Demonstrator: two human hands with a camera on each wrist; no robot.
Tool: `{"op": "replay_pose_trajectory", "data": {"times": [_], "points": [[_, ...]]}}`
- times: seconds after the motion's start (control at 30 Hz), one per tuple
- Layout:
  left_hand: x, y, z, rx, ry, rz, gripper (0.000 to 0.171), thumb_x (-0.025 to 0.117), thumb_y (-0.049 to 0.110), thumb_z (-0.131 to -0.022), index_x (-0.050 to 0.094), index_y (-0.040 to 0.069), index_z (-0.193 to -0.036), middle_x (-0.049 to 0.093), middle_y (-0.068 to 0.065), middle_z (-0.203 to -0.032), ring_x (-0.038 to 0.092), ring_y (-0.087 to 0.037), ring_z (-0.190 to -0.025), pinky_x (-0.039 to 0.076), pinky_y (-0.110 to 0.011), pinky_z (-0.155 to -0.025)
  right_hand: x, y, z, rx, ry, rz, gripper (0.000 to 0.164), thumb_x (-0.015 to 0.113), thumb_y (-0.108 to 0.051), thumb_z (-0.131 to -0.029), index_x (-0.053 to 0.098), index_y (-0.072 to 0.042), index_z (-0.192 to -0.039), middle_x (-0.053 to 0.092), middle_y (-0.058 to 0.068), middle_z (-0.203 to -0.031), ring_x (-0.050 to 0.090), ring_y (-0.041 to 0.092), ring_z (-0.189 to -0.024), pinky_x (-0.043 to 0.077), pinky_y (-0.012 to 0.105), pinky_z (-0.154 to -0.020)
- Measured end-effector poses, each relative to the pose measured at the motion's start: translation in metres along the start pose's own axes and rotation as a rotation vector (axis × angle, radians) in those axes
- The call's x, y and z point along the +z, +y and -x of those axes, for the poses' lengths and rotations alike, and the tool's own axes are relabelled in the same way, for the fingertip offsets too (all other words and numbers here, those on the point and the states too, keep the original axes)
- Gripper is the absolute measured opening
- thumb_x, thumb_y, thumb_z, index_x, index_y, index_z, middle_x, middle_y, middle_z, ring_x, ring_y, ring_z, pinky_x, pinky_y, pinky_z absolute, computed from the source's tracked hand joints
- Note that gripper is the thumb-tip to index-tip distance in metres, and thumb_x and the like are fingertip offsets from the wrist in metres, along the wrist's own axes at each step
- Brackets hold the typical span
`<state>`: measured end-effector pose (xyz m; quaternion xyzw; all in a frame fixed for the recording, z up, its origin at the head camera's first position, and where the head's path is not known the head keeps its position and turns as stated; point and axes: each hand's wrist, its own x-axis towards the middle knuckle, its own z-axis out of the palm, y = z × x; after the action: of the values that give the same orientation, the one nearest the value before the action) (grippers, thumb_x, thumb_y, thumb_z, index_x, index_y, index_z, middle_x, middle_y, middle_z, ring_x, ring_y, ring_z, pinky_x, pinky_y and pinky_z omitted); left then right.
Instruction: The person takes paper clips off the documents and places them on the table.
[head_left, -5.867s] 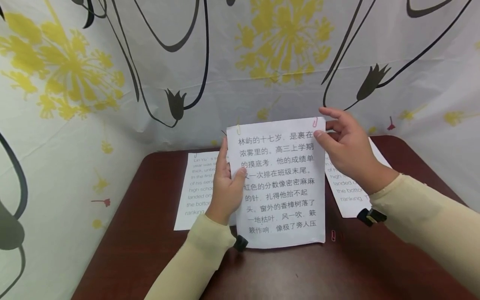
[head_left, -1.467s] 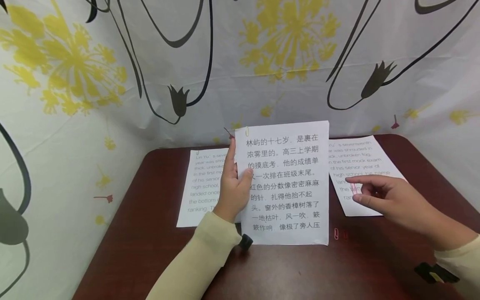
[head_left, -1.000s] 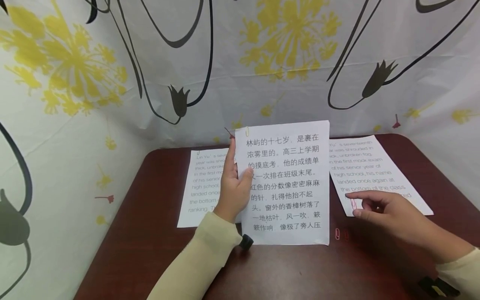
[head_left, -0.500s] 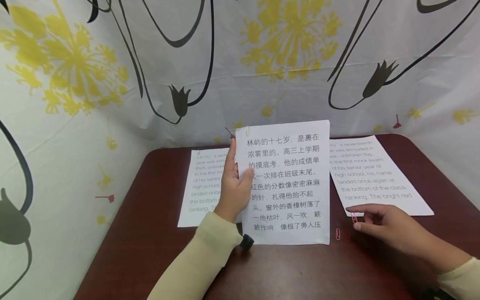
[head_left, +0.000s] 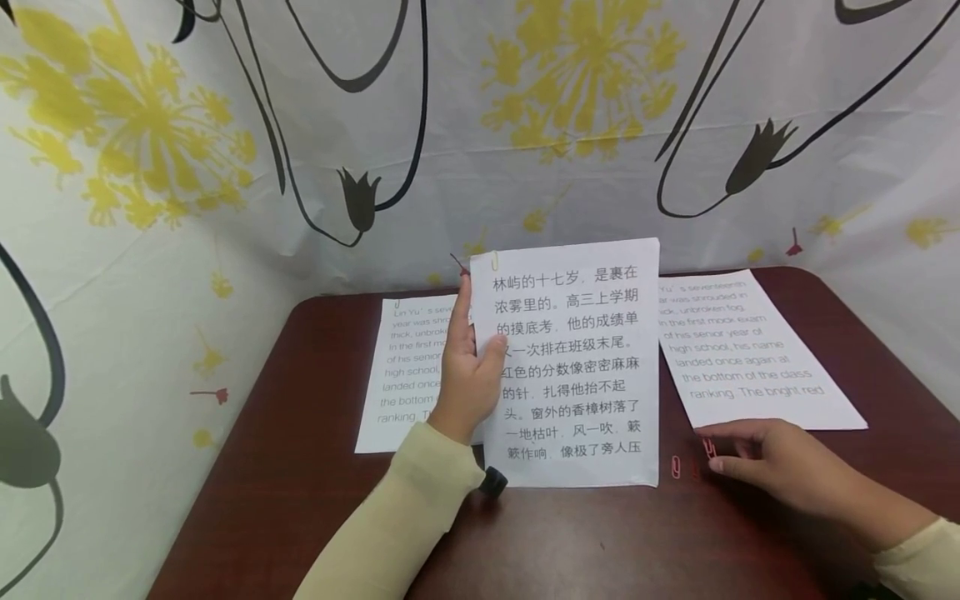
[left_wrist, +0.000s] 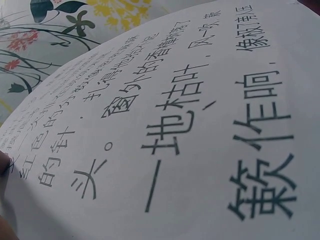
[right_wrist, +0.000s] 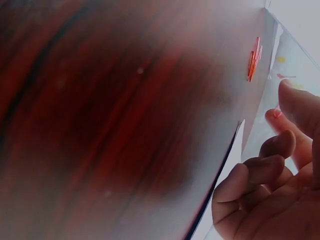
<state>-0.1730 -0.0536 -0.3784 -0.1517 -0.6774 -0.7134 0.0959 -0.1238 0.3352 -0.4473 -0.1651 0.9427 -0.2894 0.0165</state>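
Observation:
My left hand (head_left: 468,379) grips the left edge of an upright white sheet with Chinese print (head_left: 573,358), its thumb on the front and its other fingers mostly hidden behind. A yellow paper clip (head_left: 495,262) sits on the sheet's top left corner. Between thumb and index finger, my right hand (head_left: 798,471) pinches a pink paper clip (head_left: 709,448) low over the table, right of the sheet. A pink clip (head_left: 676,467) and a darker red clip (head_left: 695,469) lie beside it. The right wrist view shows the pinched clip (right_wrist: 277,113) only partly.
Sheets with English print lie on the dark wooden table (head_left: 555,550): the left sheet (head_left: 405,375), partly covered and with a clip at its top, and the right sheet (head_left: 750,358). Behind the table hangs a patterned white curtain (head_left: 540,192).
Earlier the pink clip was on the sheet's top right corner, my right hand beside it. That corner is now bare. My right hand has come down to the table with a pink clip.

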Motion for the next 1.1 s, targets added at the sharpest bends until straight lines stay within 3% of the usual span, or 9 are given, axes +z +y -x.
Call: {"op": "replay_pose_trajectory", "data": {"times": [0.13,0.3,0.4,0.57,0.73,0.9,1.1], "points": [[0.0,0.001,0.0,0.008,-0.001,-0.003,0.09,0.047,-0.004,-0.106,0.009,0.049,-0.168,0.065,0.002,-0.141,0.078,-0.026,-0.101,0.066,-0.039,-0.08,-0.001,0.002,0.0,0.004,-0.049,-0.006,0.036,0.086,-0.019,-0.088,0.079,-0.006,-0.121,0.046,-0.013,-0.062,0.041,-0.001,-0.056,0.037,0.022,-0.048],[0.0,0.002,-0.001,0.008,-0.01,0.0,0.092,0.046,-0.004,-0.106,0.011,0.06,-0.163,0.064,0.004,-0.142,0.078,-0.026,-0.103,0.066,-0.039,-0.082,-0.001,0.003,0.003,0.028,-0.099,-0.003,0.04,0.085,-0.021,-0.089,0.078,-0.003,-0.124,0.045,-0.012,-0.059,0.039,-0.001,-0.054,0.038,0.021,-0.049],[0.0,0.002,-0.001,0.006,-0.007,-0.001,0.092,0.046,-0.004,-0.106,0.011,0.06,-0.163,0.065,0.003,-0.142,0.078,-0.026,-0.103,0.066,-0.039,-0.081,-0.002,0.003,0.003,0.038,-0.125,0.001,0.042,0.084,-0.021,-0.09,0.076,-0.002,-0.126,0.044,-0.013,-0.058,0.036,-0.002,-0.054,0.037,0.021,-0.05],[0.0,0.002,-0.001,0.007,0.005,-0.012,0.092,0.047,-0.005,-0.106,0.011,0.056,-0.165,0.066,-0.001,-0.141,0.078,-0.026,-0.1,0.066,-0.038,-0.08,-0.003,0.003,0.002,0.037,-0.139,-0.004,0.045,0.084,-0.021,-0.089,0.075,0.0,-0.128,0.043,-0.014,-0.058,0.036,-0.001,-0.053,0.036,0.021,-0.048],[0.0,0.001,-0.001,0.01,-0.001,-0.004,0.093,0.047,-0.005,-0.106,0.012,0.059,-0.163,0.064,0.002,-0.144,0.078,-0.026,-0.103,0.066,-0.038,-0.082,-0.004,0.001,0.001,0.034,-0.135,-0.014,0.045,0.084,-0.021,-0.089,0.075,0.0,-0.128,0.046,-0.013,-0.059,0.038,-0.001,-0.053,0.037,0.02,-0.048],[0.0,0.001,-0.001,0.009,-0.006,0.002,0.093,0.046,-0.005,-0.106,0.011,0.06,-0.163,0.064,0.002,-0.144,0.077,-0.027,-0.104,0.066,-0.038,-0.082,-0.011,-0.012,-0.005,0.011,-0.047,0.017,0.042,0.086,-0.022,-0.088,0.077,-0.003,-0.124,0.056,-0.014,-0.063,0.041,-0.003,-0.058,0.038,0.021,-0.051],[0.0,0.0,0.0,0.001,-0.001,-0.004,0.093,0.047,-0.004,-0.106,0.011,0.059,-0.163,0.066,0.0,-0.141,0.078,-0.026,-0.101,0.066,-0.038,-0.081,-0.027,-0.043,-0.021,-0.056,0.183,0.003,0.034,0.088,-0.014,-0.085,0.079,-0.007,-0.117,0.05,-0.013,-0.067,0.041,0.001,-0.056,0.034,0.023,-0.047]]}}
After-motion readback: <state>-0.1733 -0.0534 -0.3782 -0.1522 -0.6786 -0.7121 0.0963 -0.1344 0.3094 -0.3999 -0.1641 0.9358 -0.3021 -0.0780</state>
